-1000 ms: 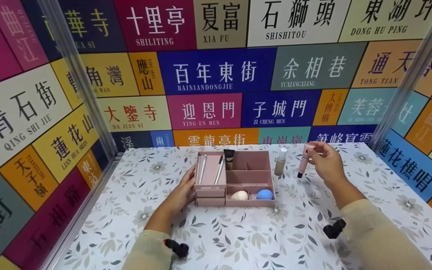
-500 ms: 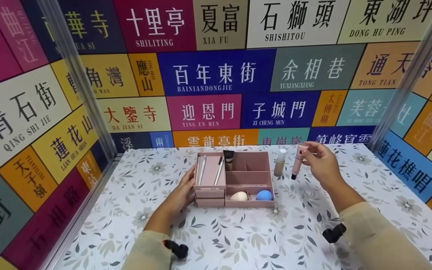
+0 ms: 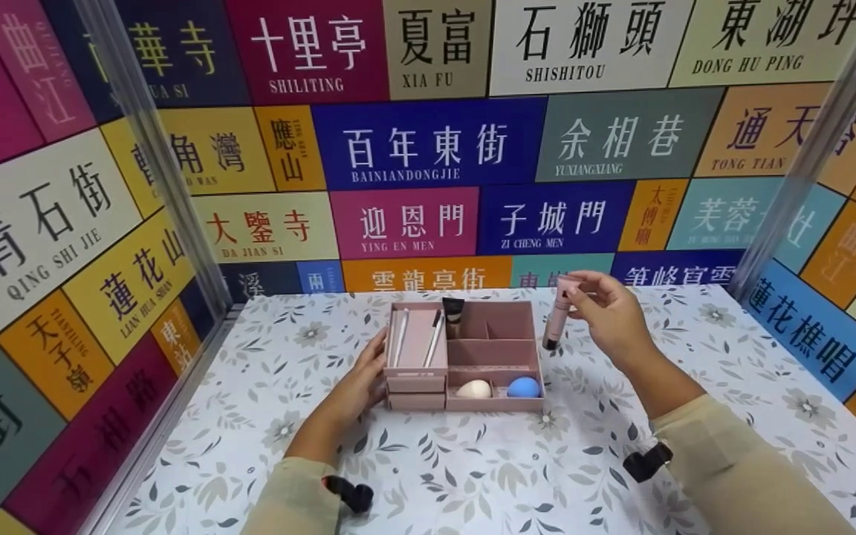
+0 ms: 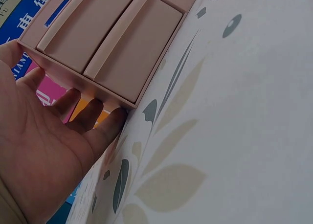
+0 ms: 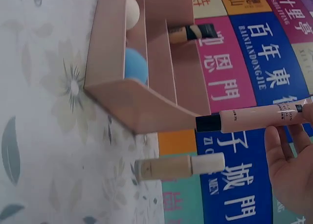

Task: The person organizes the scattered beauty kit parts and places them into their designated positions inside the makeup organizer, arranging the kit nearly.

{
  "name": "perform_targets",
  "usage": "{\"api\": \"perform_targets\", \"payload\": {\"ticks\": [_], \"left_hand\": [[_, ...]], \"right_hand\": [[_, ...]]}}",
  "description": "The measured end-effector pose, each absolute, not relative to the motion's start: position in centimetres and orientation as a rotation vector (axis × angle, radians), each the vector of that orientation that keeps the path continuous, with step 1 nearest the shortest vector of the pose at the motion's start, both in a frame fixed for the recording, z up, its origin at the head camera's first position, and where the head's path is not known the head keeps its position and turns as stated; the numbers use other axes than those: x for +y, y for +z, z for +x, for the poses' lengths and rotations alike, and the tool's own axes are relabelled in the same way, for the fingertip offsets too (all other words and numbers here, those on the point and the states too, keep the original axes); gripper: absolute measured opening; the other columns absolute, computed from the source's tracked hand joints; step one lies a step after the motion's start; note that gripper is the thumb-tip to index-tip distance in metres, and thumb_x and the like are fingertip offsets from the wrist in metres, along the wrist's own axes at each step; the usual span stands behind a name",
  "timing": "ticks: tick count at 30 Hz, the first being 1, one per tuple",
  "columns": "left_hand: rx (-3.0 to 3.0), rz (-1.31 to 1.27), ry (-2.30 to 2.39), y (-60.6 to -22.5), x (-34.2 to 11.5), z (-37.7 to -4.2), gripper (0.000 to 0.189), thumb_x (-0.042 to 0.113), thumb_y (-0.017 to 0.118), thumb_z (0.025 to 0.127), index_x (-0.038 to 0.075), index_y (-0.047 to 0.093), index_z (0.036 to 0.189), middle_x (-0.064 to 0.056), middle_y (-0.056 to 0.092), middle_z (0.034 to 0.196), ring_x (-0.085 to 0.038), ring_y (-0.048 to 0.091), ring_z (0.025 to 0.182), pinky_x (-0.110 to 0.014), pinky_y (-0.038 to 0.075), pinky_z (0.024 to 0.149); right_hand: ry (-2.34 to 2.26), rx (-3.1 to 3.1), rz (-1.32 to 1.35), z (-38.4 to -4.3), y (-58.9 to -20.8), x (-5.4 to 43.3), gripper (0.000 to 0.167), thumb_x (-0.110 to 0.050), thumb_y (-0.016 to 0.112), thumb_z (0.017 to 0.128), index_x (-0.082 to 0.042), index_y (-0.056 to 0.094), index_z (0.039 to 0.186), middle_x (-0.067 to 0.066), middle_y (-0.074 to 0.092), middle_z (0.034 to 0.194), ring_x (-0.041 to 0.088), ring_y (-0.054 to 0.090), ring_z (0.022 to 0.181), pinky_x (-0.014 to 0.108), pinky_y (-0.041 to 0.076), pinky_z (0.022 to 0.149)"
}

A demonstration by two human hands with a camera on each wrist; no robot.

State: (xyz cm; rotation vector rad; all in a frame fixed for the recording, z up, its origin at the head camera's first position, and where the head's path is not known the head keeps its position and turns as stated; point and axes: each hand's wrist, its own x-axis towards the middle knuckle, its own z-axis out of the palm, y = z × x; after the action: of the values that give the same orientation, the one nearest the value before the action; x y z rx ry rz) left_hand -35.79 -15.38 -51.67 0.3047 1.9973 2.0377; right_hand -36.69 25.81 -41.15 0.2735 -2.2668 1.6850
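A pink makeup organizer (image 3: 498,346) stands on the table. My left hand (image 4: 46,136) rests its fairly straight fingers against the organizer's left side, beside two drawers (image 4: 132,48). Above its right rear corner, my right hand (image 3: 606,308) pinches the upper end of a pink cosmetic tube (image 5: 259,117), dark cap downward. In the front compartments sit a cream makeup sponge (image 3: 474,388) and a blue makeup sponge (image 3: 524,388). A tan container with a black top (image 3: 453,316) stands in a rear compartment. Two slim brushes (image 3: 434,338) lie on the left top section.
A foundation bottle with a white cap (image 5: 166,168) stands upright right of the organizer; in the head view the tube hides it. Lettered panels (image 3: 428,141) rise behind the floral tabletop (image 3: 502,475), with clear upright posts (image 3: 153,148) at the corners.
My right hand has carried the pink tube leftward and slightly up, from right of the foundation bottle to in front of it, close to the organizer. My left hand stays put.
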Motion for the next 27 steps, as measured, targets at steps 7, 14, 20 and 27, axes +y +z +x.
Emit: {"api": "perform_targets", "payload": {"ticks": [7, 14, 20, 27], "left_hand": [[2.007, 0.275, 2.025, -51.6, -15.4, -35.9, 0.060, 0.050, 0.042, 0.114, 0.048, 0.018, 0.169, 0.002, 0.008, 0.183, -0.036, 0.019, 0.168, -0.061, 0.026, 0.133], [2.007, 0.257, 2.016, -51.6, -15.5, -35.8, 0.059, 0.049, 0.041, 0.114, 0.050, 0.019, 0.169, 0.003, 0.008, 0.183, -0.036, 0.020, 0.167, -0.060, 0.027, 0.133], [1.999, 0.243, 2.026, -51.7, -15.5, -35.9, 0.059, 0.052, 0.044, 0.113, 0.051, 0.021, 0.168, 0.004, 0.010, 0.182, -0.034, 0.023, 0.167, -0.059, 0.027, 0.133], [2.031, 0.204, 1.987, -51.6, -15.5, -36.0, 0.059, 0.057, 0.046, 0.110, 0.058, 0.023, 0.164, 0.008, 0.012, 0.182, -0.033, 0.023, 0.167, -0.058, 0.026, 0.134]], "right_hand": [[1.768, -2.244, 0.316, -36.8, -41.1, 23.7, 0.047, -0.038, 0.069, 0.105, -0.008, 0.064, 0.141, -0.002, 0.072, 0.125, 0.009, 0.071, 0.106, 0.028, 0.065, 0.091], [1.841, -2.199, 0.342, -37.7, -41.2, 21.3, 0.043, -0.031, 0.069, 0.106, -0.006, 0.064, 0.141, 0.001, 0.071, 0.125, 0.009, 0.072, 0.107, 0.029, 0.065, 0.093], [1.932, -2.109, 0.385, -38.7, -41.3, 18.6, 0.038, -0.020, 0.070, 0.106, -0.002, 0.065, 0.138, 0.006, 0.073, 0.124, 0.011, 0.073, 0.105, 0.029, 0.065, 0.091], [1.968, -2.082, 0.332, -40.2, -42.0, 16.7, 0.032, -0.017, 0.070, 0.105, -0.003, 0.068, 0.134, 0.007, 0.076, 0.123, 0.011, 0.073, 0.101, 0.026, 0.064, 0.085]]}}
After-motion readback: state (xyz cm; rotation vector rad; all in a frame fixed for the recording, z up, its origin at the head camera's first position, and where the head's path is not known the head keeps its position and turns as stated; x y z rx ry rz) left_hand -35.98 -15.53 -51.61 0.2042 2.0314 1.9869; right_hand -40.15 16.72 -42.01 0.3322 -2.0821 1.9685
